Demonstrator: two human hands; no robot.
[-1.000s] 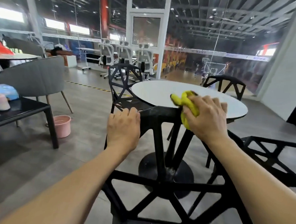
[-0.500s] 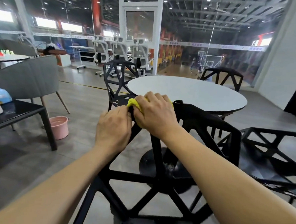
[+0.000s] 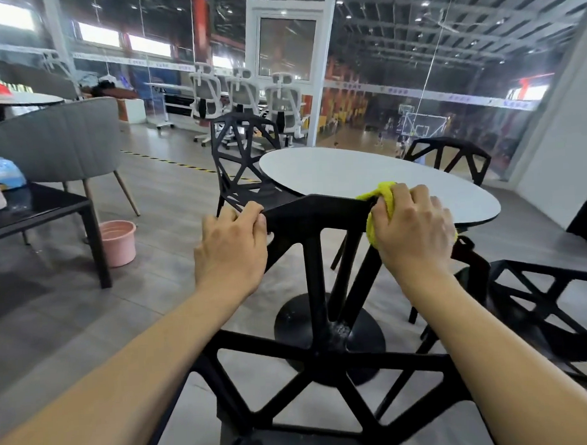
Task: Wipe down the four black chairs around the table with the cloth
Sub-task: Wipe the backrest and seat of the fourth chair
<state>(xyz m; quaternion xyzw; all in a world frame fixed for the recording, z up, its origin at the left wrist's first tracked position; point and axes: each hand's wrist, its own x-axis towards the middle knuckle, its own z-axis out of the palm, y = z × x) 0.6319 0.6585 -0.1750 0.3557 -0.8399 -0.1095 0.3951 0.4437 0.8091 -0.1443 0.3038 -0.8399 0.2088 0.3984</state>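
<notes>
Cloth now at chair's right corner.

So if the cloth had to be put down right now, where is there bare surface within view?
The round white table top shows bare from its far edge to the near chair's top rail. Crowded: that rail, with the left hand gripping one end and the right hand pressing the yellow cloth on the other. The black side table holds items at its left.
</notes>
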